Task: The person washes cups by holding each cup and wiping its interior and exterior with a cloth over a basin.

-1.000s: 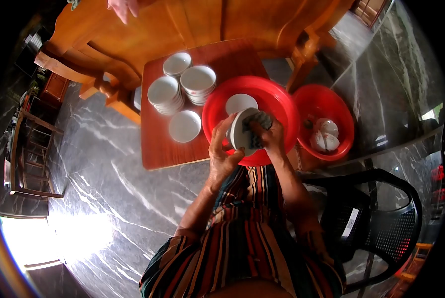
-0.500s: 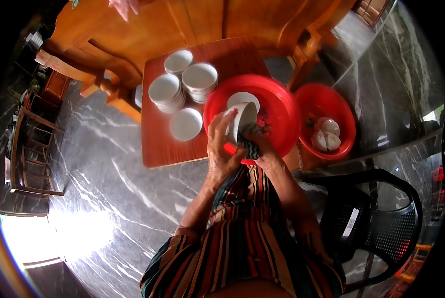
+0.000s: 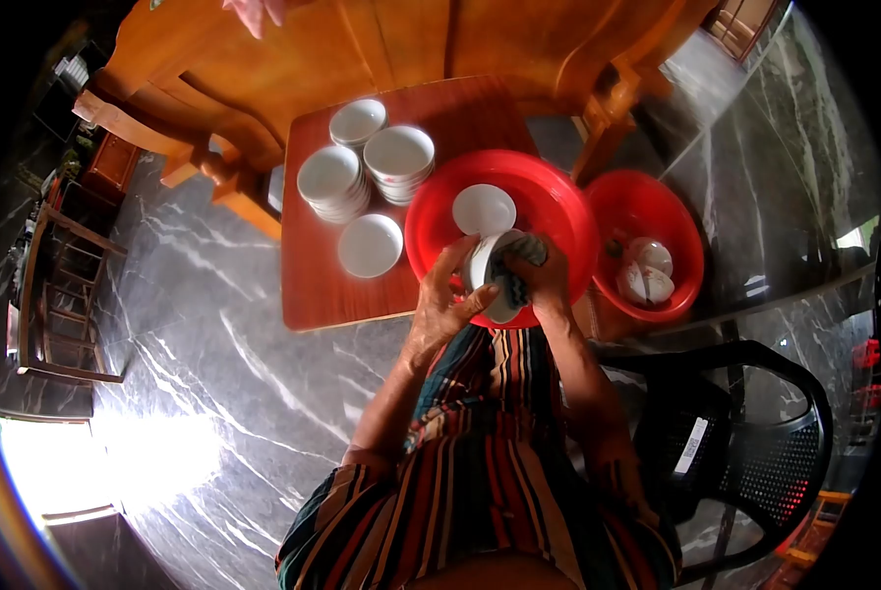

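My left hand (image 3: 447, 300) grips a white bowl (image 3: 480, 262), tilted on its side above the near part of a large red basin (image 3: 563, 221). In my right hand (image 3: 549, 280) is a dark patterned cloth (image 3: 517, 267), pressed against the bowl's inside and rim. My right fingers are partly hidden by the cloth. Another white bowl (image 3: 485, 209) rests in the basin just beyond my hands. Left of the basin, a single white bowl (image 3: 370, 246) sits on the wooden table (image 3: 313, 305).
Stacks of white bowls (image 3: 328, 175) stand toward the table's back left. A second red basin (image 3: 691, 236) at the right holds several white bowls (image 3: 647, 270). A wooden bench (image 3: 381, 39) lies behind the table, and a black chair (image 3: 775, 442) stands at my right.
The bowl in my hands has come lower and turned. My right hand and the cloth have moved up, over the bowl's opening.
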Demonstrator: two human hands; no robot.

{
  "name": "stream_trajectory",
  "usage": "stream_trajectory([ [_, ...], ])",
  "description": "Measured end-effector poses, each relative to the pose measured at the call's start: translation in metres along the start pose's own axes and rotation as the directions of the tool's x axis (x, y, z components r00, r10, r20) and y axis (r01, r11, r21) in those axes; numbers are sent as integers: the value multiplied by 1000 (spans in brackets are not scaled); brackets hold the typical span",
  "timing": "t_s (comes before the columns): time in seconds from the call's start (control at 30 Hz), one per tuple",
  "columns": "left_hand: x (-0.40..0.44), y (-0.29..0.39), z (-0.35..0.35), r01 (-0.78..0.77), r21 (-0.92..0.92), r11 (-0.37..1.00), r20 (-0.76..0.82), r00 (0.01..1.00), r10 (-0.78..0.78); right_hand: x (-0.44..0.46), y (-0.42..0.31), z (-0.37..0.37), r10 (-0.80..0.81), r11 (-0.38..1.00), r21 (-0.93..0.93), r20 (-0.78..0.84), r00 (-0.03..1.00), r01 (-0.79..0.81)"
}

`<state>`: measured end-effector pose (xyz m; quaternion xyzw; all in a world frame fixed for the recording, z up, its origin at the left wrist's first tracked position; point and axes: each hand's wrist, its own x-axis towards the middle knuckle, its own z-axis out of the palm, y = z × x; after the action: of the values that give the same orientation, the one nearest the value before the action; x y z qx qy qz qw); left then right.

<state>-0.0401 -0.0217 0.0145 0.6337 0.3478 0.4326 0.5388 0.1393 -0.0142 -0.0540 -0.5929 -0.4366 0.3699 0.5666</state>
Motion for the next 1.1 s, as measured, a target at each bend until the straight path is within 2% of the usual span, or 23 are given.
stream_trajectory([
  [0.03,-1,0,4,0,-1,1000,1,1000,0,-4,-9,3,0,1000,-1,-1,1000,0],
  [0.07,-3,1,9,-66,54,996,-45,997,69,-9,-18,8,68,955,289,6,998,-67],
  [0.1,-4,1,15,-128,112,985,-88,986,138,-13,-22,12,130,824,553,34,991,-127],
  [0.13,-4,-1,20,-186,152,971,-86,976,201,-14,-23,15,130,823,553,34,991,-127],
  [0.17,-4,-2,22,-277,257,926,-78,949,305,-15,-24,18,190,737,652,53,980,-178],
  [0.2,-3,-3,27,-317,408,856,-90,919,383,-16,-24,20,246,635,740,81,966,-224],
  [0.23,-2,-5,30,-341,550,763,-89,884,459,-11,7,23,246,634,740,82,966,-225],
  [0.27,-3,-7,30,-340,551,762,-89,884,459,-3,65,25,121,835,535,45,992,-126],
  [0.37,-3,-22,25,-322,381,867,-139,907,398,-8,78,19,-135,980,172,195,971,102],
  [0.4,-4,-20,23,-300,375,877,-145,915,376,-9,55,27,-50,965,261,61,997,33],
  [0.5,-1,-11,14,-266,353,897,-175,923,342,-10,31,27,34,932,363,-60,998,-10],
  [0.53,0,-14,9,-221,268,938,-154,951,268,-10,24,23,-33,968,247,-71,997,49],
  [0.57,1,-16,6,-172,182,968,-125,973,196,-8,19,19,-34,973,227,-72,997,50],
  [0.63,0,-7,3,-145,169,975,-132,977,168,-6,1,14,-37,981,188,-73,997,50],
  [0.7,0,-3,-1,-89,132,987,-65,993,99,-8,-25,6,-80,915,401,57,995,50],
  [0.73,0,-4,-2,-89,130,987,-65,993,98,-4,-17,2,-80,916,399,58,995,50],
  [0.8,1,-7,-4,-65,72,995,1,998,66,4,-7,-6,-244,969,-34,3,970,244],
  [0.83,0,-12,-4,-65,71,995,-2,998,65,2,-13,-7,-244,969,-34,5,970,244],
  [0.9,0,-21,-4,48,-191,980,119,993,-25,-4,-41,-11,-359,891,-224,183,915,394],
  [0.93,-4,-11,1,81,-234,969,94,994,-60,-10,-61,-12,-347,861,-296,253,903,414],
  [0.97,-6,-10,0,81,-234,969,93,994,-61,-13,-68,-11,-347,861,-296,253,903,414],
  [1.03,-9,-9,-4,310,-239,920,218,941,-260,-16,-76,-9,-442,749,-319,412,797,581],
  [1.1,-11,-7,0,249,-227,942,232,953,-196,-19,-91,-7,-478,733,-269,450,754,625],
])
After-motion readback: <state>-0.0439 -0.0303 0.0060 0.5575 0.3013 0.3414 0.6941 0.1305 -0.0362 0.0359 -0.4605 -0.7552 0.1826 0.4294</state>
